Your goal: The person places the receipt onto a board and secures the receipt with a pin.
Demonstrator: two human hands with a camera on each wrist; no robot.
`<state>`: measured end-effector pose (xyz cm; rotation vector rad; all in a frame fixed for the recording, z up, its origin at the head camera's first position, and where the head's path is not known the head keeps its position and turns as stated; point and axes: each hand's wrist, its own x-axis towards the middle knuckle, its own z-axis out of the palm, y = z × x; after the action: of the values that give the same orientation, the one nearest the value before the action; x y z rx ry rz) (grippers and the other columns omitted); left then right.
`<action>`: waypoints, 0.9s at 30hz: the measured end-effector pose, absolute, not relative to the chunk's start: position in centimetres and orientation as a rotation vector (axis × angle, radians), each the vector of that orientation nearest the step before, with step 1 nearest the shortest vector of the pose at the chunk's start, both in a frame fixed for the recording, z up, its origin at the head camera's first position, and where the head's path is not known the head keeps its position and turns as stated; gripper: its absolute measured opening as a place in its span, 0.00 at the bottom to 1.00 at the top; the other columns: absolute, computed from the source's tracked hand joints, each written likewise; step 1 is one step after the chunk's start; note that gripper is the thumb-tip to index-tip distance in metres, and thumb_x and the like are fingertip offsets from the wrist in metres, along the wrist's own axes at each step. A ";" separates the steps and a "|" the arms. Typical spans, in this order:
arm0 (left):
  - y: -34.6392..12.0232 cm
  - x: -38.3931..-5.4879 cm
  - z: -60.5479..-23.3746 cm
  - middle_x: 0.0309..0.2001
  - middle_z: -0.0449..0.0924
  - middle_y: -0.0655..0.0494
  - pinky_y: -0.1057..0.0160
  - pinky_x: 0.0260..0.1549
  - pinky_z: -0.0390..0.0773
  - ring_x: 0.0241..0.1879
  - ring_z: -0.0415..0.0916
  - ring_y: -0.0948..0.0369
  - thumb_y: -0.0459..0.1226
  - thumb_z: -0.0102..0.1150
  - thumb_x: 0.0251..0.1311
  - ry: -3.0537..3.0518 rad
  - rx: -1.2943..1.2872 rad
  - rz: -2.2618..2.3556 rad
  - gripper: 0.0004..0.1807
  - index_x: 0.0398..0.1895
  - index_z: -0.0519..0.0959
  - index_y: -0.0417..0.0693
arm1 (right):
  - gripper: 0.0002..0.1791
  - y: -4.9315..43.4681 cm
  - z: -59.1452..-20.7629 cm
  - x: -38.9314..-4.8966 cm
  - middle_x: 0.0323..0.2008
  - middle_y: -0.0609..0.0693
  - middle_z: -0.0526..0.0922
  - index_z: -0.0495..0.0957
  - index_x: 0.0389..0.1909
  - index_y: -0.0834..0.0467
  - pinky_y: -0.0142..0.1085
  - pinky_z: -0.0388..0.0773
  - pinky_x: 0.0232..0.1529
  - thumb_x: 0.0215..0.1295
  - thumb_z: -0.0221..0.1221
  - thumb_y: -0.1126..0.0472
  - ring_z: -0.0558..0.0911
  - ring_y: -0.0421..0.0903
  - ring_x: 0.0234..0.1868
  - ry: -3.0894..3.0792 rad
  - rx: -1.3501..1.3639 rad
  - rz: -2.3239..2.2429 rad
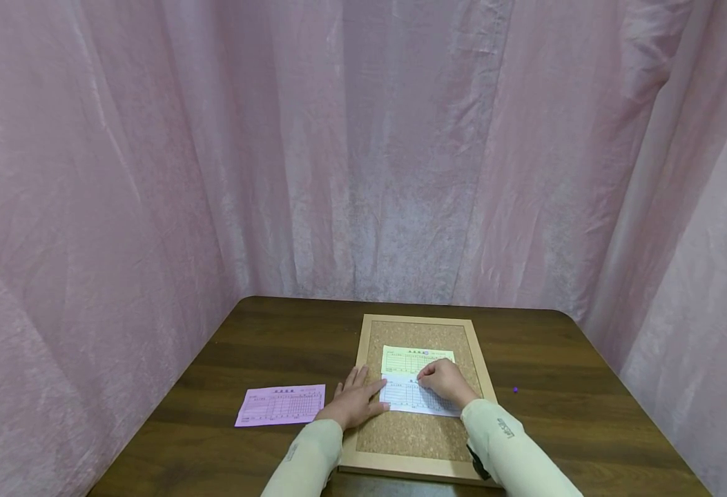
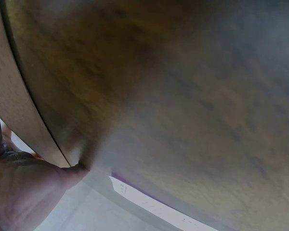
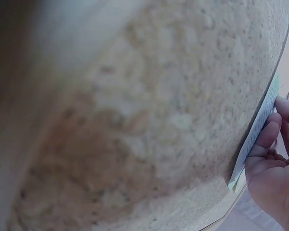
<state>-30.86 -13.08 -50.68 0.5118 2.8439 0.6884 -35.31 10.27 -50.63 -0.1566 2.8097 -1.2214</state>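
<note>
The cork board (image 1: 413,435) lies on the table (image 1: 301,331), with the white slip (image 1: 400,395) across its middle and the green slip (image 1: 397,359) just beyond it. The left hand (image 1: 355,402) rests over the board's left side, its fingers spread, gripping nothing; the forefinger and thumb reach the white slip's left edge. The right hand (image 1: 447,381) is over the white slip, thumb and forefinger brought close together near its upper edge, the other fingers curled in; whether they pinch anything I cannot tell. A small purple dot (image 1: 426,353) shows on the green slip. The pink slip (image 1: 282,405) lies left of the board, a purple bead-like thing (image 1: 515,390) right of it. Pink curtains (image 1: 413,152) hang behind.
</note>
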 end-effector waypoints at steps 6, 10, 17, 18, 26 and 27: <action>-13.0 -30.7 -50.5 0.78 0.45 0.39 0.32 0.67 0.48 0.76 0.38 0.41 0.54 0.55 0.68 2.843 0.508 0.685 0.32 0.73 0.68 0.56 | 0.05 10.3 -50.4 -35.3 0.28 0.46 0.83 0.86 0.28 0.58 0.36 0.72 0.32 0.62 0.64 0.67 0.76 0.43 0.29 2.824 -0.157 -1.201; -13.0 -30.6 -50.5 0.77 0.45 0.39 0.31 0.66 0.48 0.76 0.38 0.40 0.54 0.55 0.68 2.840 0.513 0.690 0.32 0.73 0.68 0.56 | 0.05 10.3 -50.4 -35.2 0.27 0.46 0.82 0.86 0.28 0.58 0.36 0.72 0.32 0.62 0.64 0.66 0.76 0.43 0.29 2.838 -0.166 -1.174; -13.2 -30.4 -50.7 0.78 0.44 0.38 0.31 0.66 0.46 0.76 0.37 0.40 0.54 0.55 0.68 2.827 0.521 0.718 0.32 0.73 0.68 0.55 | 0.05 10.0 -50.5 -35.0 0.28 0.47 0.84 0.86 0.26 0.59 0.40 0.77 0.35 0.60 0.64 0.69 0.78 0.42 0.29 2.923 -0.243 -1.120; -13.3 -30.5 -50.7 0.77 0.44 0.38 0.31 0.66 0.45 0.76 0.37 0.40 0.55 0.55 0.68 2.829 0.523 0.717 0.33 0.73 0.67 0.55 | 0.05 9.9 -50.6 -34.9 0.28 0.47 0.84 0.86 0.26 0.59 0.41 0.77 0.36 0.60 0.64 0.69 0.78 0.42 0.29 2.938 -0.255 -1.107; -13.1 -30.6 -50.5 0.78 0.43 0.38 0.32 0.67 0.44 0.76 0.35 0.39 0.54 0.55 0.69 2.806 0.515 0.724 0.33 0.74 0.66 0.54 | 0.06 11.0 -50.8 -34.8 0.26 0.45 0.82 0.85 0.25 0.57 0.40 0.75 0.33 0.59 0.64 0.68 0.76 0.42 0.27 2.990 -0.289 -1.063; -13.1 -30.7 -50.4 0.78 0.43 0.38 0.32 0.67 0.44 0.76 0.35 0.40 0.54 0.55 0.69 2.802 0.513 0.723 0.33 0.74 0.66 0.54 | 0.05 11.4 -50.7 -34.7 0.25 0.45 0.82 0.84 0.25 0.57 0.40 0.75 0.33 0.58 0.64 0.68 0.76 0.43 0.27 2.990 -0.278 -1.063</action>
<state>-30.70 -13.08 -50.42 0.5131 2.8025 0.7227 -34.74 11.36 -50.70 -0.2777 2.9898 -1.0625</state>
